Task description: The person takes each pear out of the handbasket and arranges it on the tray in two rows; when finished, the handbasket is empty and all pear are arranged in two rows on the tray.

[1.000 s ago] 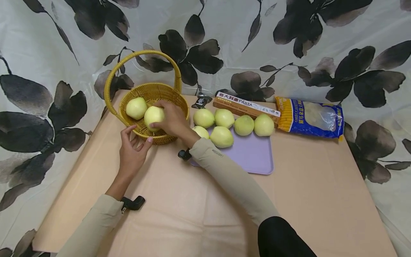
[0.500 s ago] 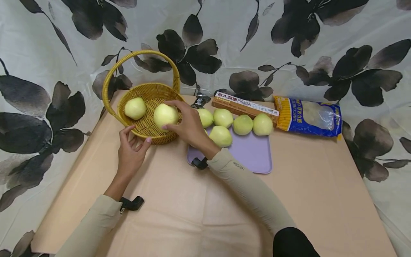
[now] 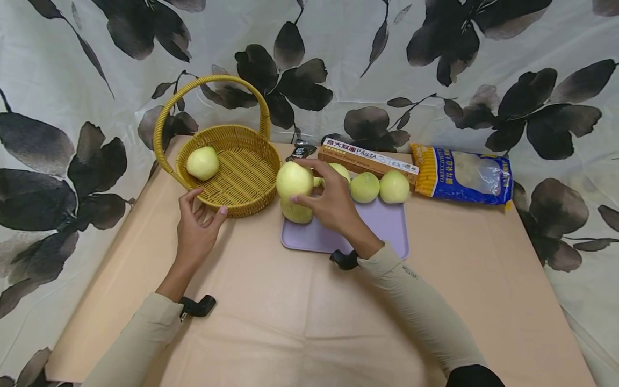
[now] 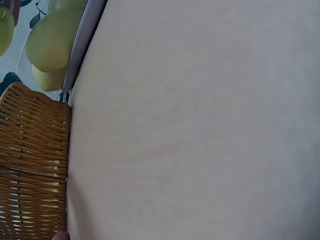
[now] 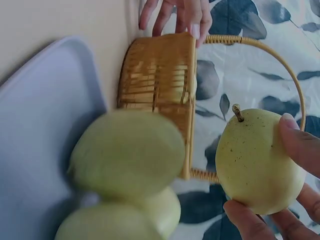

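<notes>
My right hand [image 3: 333, 199] holds a pale yellow-green pear [image 3: 294, 180] by its sides, thumb and fingers around it, over the left end of the lilac tray [image 3: 387, 228]. In the right wrist view the stem of this pear shows, raised above several blurred pears [image 5: 127, 152] on the tray. My left hand [image 3: 195, 231] touches the near side of the yellow wicker basket [image 3: 246, 166], thumb and forefinger spread along the rim. Inside the basket, at its left, lies one pear [image 3: 203, 163]. More pears, such as one at the right [image 3: 394, 187], sit on the tray's far half.
Behind the tray lie a pasta box [image 3: 369, 161], a small black packet [image 3: 303, 149] and, farther right, a blue and yellow pasta bag [image 3: 466, 174]. The basket's tall handle [image 3: 213, 79] arches upward. A flowered cloth [image 3: 358, 43] hangs behind the table [image 3: 271, 312].
My right hand has lifted the pear out of the basket and carried it right, over the tray. The left hand has stayed at the basket's rim.
</notes>
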The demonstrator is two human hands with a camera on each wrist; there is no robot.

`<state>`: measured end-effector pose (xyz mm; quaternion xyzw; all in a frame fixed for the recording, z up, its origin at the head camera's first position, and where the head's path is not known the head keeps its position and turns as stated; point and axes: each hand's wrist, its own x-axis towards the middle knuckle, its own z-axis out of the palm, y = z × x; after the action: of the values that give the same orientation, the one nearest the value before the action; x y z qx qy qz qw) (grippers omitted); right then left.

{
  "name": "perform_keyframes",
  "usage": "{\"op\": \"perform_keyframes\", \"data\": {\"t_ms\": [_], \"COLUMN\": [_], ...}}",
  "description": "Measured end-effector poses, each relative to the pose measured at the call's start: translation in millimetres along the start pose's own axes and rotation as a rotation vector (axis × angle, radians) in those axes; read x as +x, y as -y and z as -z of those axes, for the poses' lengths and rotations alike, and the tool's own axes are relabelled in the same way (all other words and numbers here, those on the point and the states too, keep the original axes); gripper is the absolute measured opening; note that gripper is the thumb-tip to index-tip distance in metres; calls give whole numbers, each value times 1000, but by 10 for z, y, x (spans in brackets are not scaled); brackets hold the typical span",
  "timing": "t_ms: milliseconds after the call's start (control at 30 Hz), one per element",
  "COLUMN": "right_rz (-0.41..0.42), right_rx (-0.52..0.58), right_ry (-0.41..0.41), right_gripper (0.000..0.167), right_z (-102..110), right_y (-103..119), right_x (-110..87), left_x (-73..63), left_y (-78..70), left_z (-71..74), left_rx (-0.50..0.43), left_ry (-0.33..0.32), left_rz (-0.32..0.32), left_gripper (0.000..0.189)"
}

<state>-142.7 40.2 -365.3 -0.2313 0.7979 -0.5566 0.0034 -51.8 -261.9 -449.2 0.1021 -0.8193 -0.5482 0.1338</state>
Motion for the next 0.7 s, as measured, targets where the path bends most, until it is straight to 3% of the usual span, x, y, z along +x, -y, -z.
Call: {"op": "perform_keyframes", "data": {"t_ms": [367, 700], "right_rz": [-92, -174], "right_rx": [-62, -243], "right_ry": [-101, -132], "right_gripper": [74, 73], "right_z": [630, 1039], "right_y": [-216, -454], "right_x": [-356, -647], "left_x": [20, 21], "left_y": [2, 22], "left_z": [6, 12], "left_rx": [-20, -2], "left_ry": [7, 6], "left_rz": [-3, 6], "left_gripper": [80, 79]}}
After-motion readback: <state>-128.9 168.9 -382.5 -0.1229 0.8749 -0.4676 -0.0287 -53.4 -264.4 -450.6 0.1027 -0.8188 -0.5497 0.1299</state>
